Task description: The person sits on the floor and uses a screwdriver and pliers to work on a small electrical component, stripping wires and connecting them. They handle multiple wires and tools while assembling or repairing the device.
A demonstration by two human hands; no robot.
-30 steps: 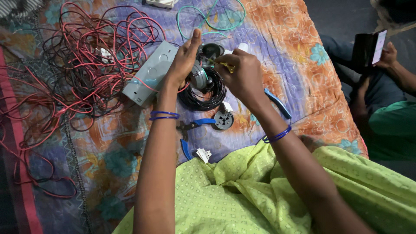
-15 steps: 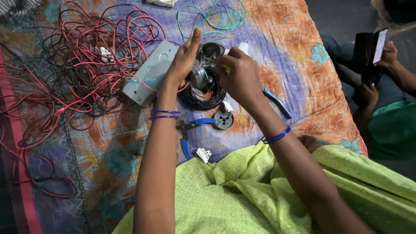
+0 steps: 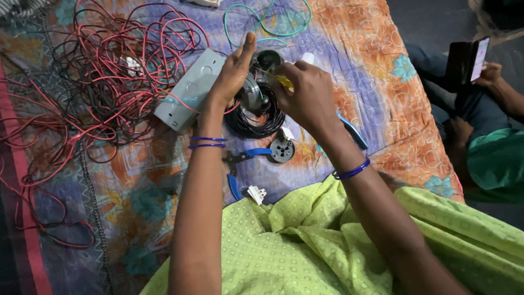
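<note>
Overhead, both forearms reach forward from the green patterned garment (image 3: 305,240) and converge above the floral cloth (image 3: 371,65). The left hand (image 3: 232,71) stands on edge with its palm turned inward, fingers straight and close together pointing away, the thumb hidden behind; it presses against the side of a round grey metal fitting (image 3: 254,93), steadying it, with blue bangles (image 3: 207,142) round the wrist. The right hand (image 3: 305,95) arches over from the other side, knuckles up, fingers curled tight and clamped on a yellow-handled screwdriver (image 3: 281,81) whose thin shaft points towards the dark round top of the fitting. The fitting sits between the two hands, just above a coil of black cable (image 3: 256,123). A grey metal box (image 3: 188,90) lies touching the left hand's back, beside a tangle of red and black wires (image 3: 103,76). Nearer the body lie blue-handled pliers (image 3: 243,161), a round grey socket part (image 3: 282,149) and a small white piece (image 3: 255,193). At the right edge another person's hand (image 3: 491,74) holds a phone (image 3: 479,57).
</note>
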